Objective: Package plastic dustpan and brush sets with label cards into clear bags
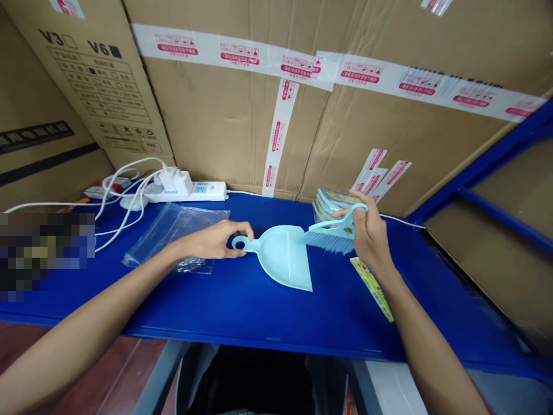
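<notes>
A light blue dustpan lies on the blue tabletop, its wide edge facing right. My left hand pinches the ring at the end of its handle between thumb and fingers. In my right hand is a light blue hand brush, held by its handle with the bristles pointing down. The tip of the bristles reaches the dustpan's upper right corner; whether they touch it I cannot tell. Part of the brush handle is hidden by my fingers.
A clear plastic bag lies under my left wrist. Behind the brush sit stacked packaged items. A yellow-green card strip lies by my right forearm. A white power strip with cables stands against the cardboard.
</notes>
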### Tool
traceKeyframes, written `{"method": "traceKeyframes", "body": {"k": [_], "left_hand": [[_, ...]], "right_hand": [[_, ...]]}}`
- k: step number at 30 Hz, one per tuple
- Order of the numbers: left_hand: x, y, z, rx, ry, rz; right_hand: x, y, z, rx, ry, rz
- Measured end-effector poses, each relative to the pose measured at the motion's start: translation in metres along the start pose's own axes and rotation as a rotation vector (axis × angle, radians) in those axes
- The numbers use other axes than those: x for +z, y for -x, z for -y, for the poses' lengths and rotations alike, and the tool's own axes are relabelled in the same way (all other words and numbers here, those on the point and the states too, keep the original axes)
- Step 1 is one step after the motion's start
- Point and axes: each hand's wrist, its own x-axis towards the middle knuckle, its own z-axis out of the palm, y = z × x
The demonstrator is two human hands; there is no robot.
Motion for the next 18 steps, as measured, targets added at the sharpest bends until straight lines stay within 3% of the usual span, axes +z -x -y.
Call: {"method": "traceKeyframes", "body": {"k": [4, 6, 12, 15, 18], "left_hand": [[0.000, -0.001, 0.000, 0.006, 0.003, 0.010], [0.000, -0.001, 0.000, 0.006, 0.003, 0.014], [0.000, -0.001, -0.002, 0.004, -0.006, 0.011], [0.001, -0.001, -0.002, 0.001, -0.011, 0.003], [0.001, -0.001, 0.000, 0.000, -0.006, -0.001]], "right_hand": [[0.007, 0.001, -0.008, -0.033, -0.051, -0.090], [0.007, 0.002, -0.009, -0.058, -0.073, -0.066], [-0.003, -0.002, -0.005, -0.045, -0.232, 0.274], [-0.005, -0.006, -0.011, -0.089, -0.062, 0.409], [-0.008, -0.011, -0.016, -0.153, 0.152, 0.407]]}}
